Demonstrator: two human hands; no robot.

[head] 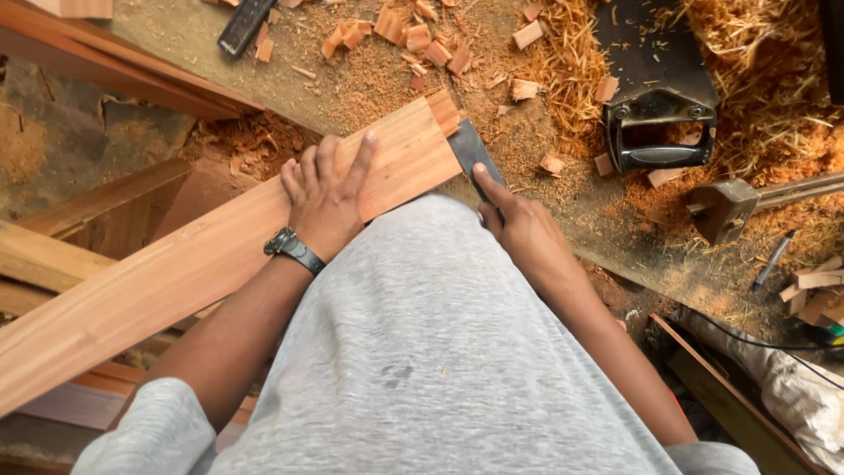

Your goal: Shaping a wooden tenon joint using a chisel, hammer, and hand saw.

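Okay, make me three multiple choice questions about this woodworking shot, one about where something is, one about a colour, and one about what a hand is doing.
1. Where does the hand saw lie?
A. Upper right, on wood shavings
B. Under the plank
C. In the left hand

2. What colour is the wristwatch on the left hand?
A. White
B. Black
C. Yellow

3. What is the left hand doing?
A. Hanging in the air
B. Gripping a hammer
C. Pressing flat on the plank

Answers:
1 A, its dark handle sits among the shavings at upper right.
2 B, the strap and case are black.
3 C, its fingers spread on the board, while the right hand holds a dark blade at the board's end.
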